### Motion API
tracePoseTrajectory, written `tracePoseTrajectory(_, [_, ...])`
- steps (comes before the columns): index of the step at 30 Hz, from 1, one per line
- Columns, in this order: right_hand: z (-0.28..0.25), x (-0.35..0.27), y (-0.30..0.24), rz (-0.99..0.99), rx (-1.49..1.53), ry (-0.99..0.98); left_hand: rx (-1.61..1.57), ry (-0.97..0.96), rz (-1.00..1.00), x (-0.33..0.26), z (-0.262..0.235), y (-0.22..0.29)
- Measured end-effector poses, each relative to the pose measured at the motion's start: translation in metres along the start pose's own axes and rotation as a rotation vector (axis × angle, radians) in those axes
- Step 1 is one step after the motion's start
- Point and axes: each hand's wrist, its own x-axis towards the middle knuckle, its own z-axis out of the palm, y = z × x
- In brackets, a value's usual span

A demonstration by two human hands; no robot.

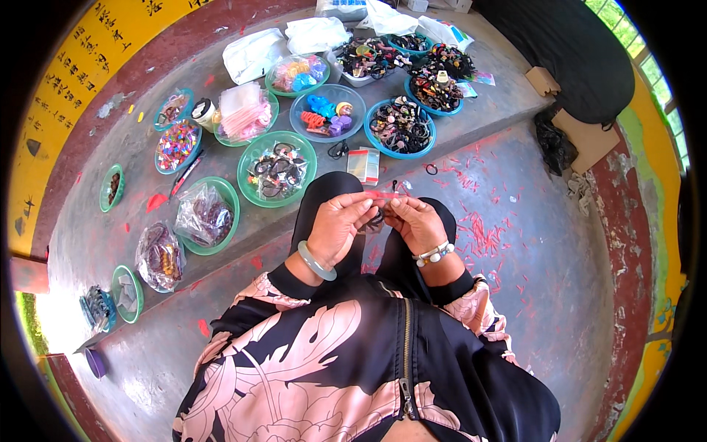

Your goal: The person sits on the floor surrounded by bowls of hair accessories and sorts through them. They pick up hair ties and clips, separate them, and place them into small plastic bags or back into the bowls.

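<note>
Concrete ledge (471, 125) of bowls; both hands' fingers (361, 210) pinch a red strip (381, 195)

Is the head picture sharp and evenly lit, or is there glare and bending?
Head view: daylight, mostly even; an overexposed white patch at the lower left; the step edge bends toward the rim; black corners; the left hand and right hand are fairly sharp, the small item between them unclear.

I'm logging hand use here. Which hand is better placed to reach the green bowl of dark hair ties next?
Probably the left hand: the green bowl of dark hair ties lies up-left, on its side. The right hand would have to cross over.
</note>
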Motion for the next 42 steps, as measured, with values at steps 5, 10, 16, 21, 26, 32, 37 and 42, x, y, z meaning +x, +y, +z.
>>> tracePoseTrajectory(5, [-0.004,0.0,0.003,0.005,0.03,0.005,-0.019,0.013,-0.036,0.0,-0.001,-0.003])
tracePoseTrajectory(10, [-0.016,0.004,0.015,0.039,0.101,0.015,-0.009,-0.013,-0.052,-0.001,-0.001,-0.005])
tracePoseTrajectory(16, [-0.017,0.001,0.019,0.059,0.158,0.022,0.016,-0.016,-0.043,-0.004,0.0,-0.005])
tracePoseTrajectory(21, [-0.012,-0.005,0.004,-0.336,-0.251,0.318,0.105,0.046,0.013,-0.005,0.0,-0.001])
tracePoseTrajectory(26, [0.038,-0.03,-0.029,-1.017,-1.177,0.189,0.345,0.034,0.098,-0.005,0.003,-0.008])
tracePoseTrajectory(32, [0.046,-0.024,-0.011,-1.159,-1.381,0.182,0.712,-0.046,0.458,-0.009,0.011,-0.011])
tracePoseTrajectory(37, [0.045,-0.026,-0.01,-1.142,-1.493,0.226,1.131,-0.039,0.684,-0.009,0.009,-0.013])
tracePoseTrajectory(42, [0.042,-0.028,-0.011,-1.127,-1.539,0.268,1.162,-0.063,0.734,-0.009,0.01,-0.017])
